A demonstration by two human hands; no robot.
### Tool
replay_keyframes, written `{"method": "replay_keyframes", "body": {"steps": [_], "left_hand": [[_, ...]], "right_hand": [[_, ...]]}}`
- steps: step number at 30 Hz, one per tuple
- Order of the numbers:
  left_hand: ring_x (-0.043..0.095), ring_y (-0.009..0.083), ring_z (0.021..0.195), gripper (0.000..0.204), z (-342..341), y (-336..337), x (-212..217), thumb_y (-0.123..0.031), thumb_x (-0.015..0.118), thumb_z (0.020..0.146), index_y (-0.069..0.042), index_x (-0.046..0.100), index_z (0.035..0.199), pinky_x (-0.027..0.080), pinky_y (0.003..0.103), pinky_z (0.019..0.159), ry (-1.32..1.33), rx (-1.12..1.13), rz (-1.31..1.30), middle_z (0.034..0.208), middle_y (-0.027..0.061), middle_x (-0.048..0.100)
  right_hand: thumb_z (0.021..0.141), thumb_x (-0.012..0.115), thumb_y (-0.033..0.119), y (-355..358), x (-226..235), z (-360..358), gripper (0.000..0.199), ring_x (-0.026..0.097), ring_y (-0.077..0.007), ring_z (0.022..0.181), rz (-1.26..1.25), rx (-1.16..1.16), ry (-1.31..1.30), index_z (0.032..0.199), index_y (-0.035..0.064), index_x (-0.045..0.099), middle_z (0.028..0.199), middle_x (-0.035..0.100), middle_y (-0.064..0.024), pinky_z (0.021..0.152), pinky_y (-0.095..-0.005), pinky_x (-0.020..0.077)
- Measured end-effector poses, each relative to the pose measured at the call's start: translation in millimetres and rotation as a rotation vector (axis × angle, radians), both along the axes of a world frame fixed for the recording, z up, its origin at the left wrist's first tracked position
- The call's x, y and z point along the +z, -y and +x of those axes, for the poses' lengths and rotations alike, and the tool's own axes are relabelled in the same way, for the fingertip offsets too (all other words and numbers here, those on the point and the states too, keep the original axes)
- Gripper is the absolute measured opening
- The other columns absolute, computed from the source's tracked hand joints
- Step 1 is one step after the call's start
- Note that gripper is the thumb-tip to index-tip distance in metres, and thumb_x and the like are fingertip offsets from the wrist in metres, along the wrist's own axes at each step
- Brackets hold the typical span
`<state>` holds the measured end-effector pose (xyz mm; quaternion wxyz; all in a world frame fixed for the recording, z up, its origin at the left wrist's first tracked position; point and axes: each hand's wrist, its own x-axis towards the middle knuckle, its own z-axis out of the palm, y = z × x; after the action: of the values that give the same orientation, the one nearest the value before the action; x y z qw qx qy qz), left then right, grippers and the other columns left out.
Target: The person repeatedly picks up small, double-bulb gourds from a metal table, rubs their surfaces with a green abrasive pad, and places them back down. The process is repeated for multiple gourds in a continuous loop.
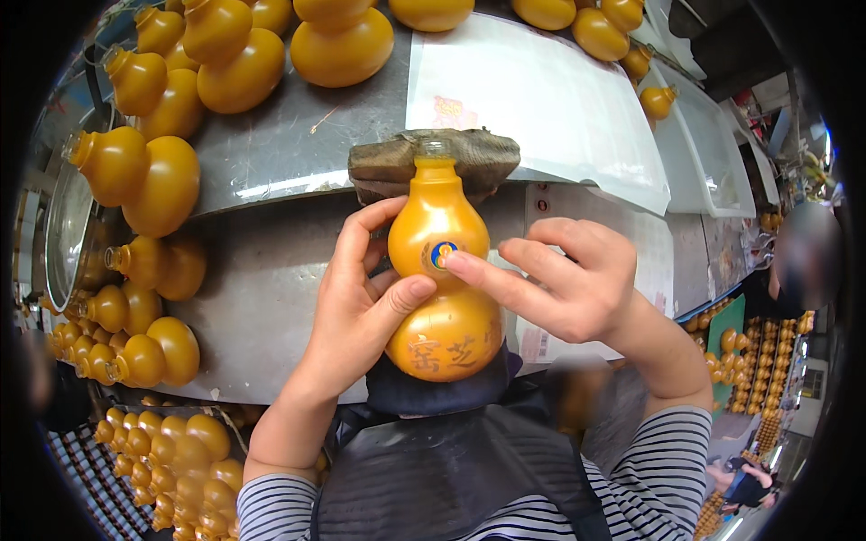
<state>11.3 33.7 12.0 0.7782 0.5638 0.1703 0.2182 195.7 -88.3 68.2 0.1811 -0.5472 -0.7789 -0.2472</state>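
Observation:
A yellow gourd-shaped bottle point(439, 216) with a clear glass neck lies before me, its neck over a worn wooden block point(388, 162) at the table edge. My left hand point(361, 298) grips it from the left, thumb at the narrow waist, the other fingers partly hidden behind. On the upper bulb is a small round blue-and-yellow sticker point(443, 255). My right hand point(564, 279) touches the sticker's edge with one outstretched finger; its other fingers are apart and partly bent, holding nothing visible. Brown characters point(451, 354) mark the lower bulb.
More yellow gourd bottles point(162, 185) stand along the left and back of the metal table point(271, 144). White sticker sheets point(532, 99) lie behind the block. A white plastic bin point(713, 153) stands at the right. Many bottles point(767, 361) fill the far right, near another person point(753, 482).

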Motion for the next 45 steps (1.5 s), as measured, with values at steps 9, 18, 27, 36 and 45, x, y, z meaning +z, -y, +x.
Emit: {"method": "replay_keyframes", "body": {"steps": [9, 18, 27, 36, 45], "left_hand": [[0.04, 0.0214, 0.127, 0.046, 7.3, -6.0, 24.1, -0.009, 0.063, 0.089, -0.003, 0.043, 0.131, 0.043, 0.036, 0.101, -0.036, 0.117, 0.309, 0.131, 0.0112, 0.035], [0.042, 0.0187, 0.12, 0.043, 16.8, -2.1, 20.6, -0.006, 0.065, 0.088, -0.001, 0.044, 0.125, 0.042, 0.033, 0.101, 0.0, 0.15, 0.08, 0.122, 0.0084, 0.037], [0.041, 0.0186, 0.121, 0.043, 17.1, -0.1, 20.8, -0.008, 0.066, 0.088, -0.001, 0.044, 0.124, 0.039, 0.034, 0.104, -0.021, 0.149, 0.091, 0.122, 0.0081, 0.037], [0.042, 0.0187, 0.117, 0.039, 15.8, -2.7, 18.6, -0.011, 0.065, 0.089, 0.0, 0.047, 0.121, 0.037, 0.032, 0.103, -0.041, 0.153, 0.133, 0.12, 0.0095, 0.038], [0.042, 0.0186, 0.115, 0.035, 18.9, 0.0, 18.3, -0.013, 0.063, 0.09, 0.0, 0.048, 0.119, 0.037, 0.031, 0.101, -0.049, 0.194, 0.236, 0.118, 0.0101, 0.039]], "right_hand": [[0.084, 0.072, 0.012, -11.2, 12.1, -16.3, 0.018, 0.059, -0.009, 0.062, -0.451, -0.216, -1.356, 0.089, 0.0008, 0.059, 0.076, 0.064, -0.0042, 0.057, -0.0225, 0.0459], [0.088, 0.07, 0.009, -24.8, 10.6, -5.5, 0.021, 0.049, 0.0, 0.068, -0.821, -0.237, -1.72, 0.088, 0.0055, 0.049, 0.075, 0.056, 0.0036, 0.059, -0.0154, 0.038], [0.089, 0.07, 0.015, -24.9, 1.1, -4.2, 0.022, 0.047, 0.0002, 0.06, -0.736, -0.138, -1.654, 0.083, 0.0049, 0.052, 0.065, 0.055, 0.0044, 0.053, -0.0173, 0.0361], [0.089, 0.069, 0.015, -26.4, 0.6, 0.3, 0.023, 0.047, -0.0004, 0.061, -0.811, -0.101, -1.72, 0.082, 0.0054, 0.05, 0.067, 0.054, 0.0038, 0.053, -0.0184, 0.037], [0.087, 0.071, 0.015, -26.7, 1.0, 2.0, 0.023, 0.047, -0.0011, 0.061, -0.827, -0.099, -1.576, 0.084, 0.0055, 0.05, 0.067, 0.054, 0.0038, 0.055, -0.0186, 0.038]]}}
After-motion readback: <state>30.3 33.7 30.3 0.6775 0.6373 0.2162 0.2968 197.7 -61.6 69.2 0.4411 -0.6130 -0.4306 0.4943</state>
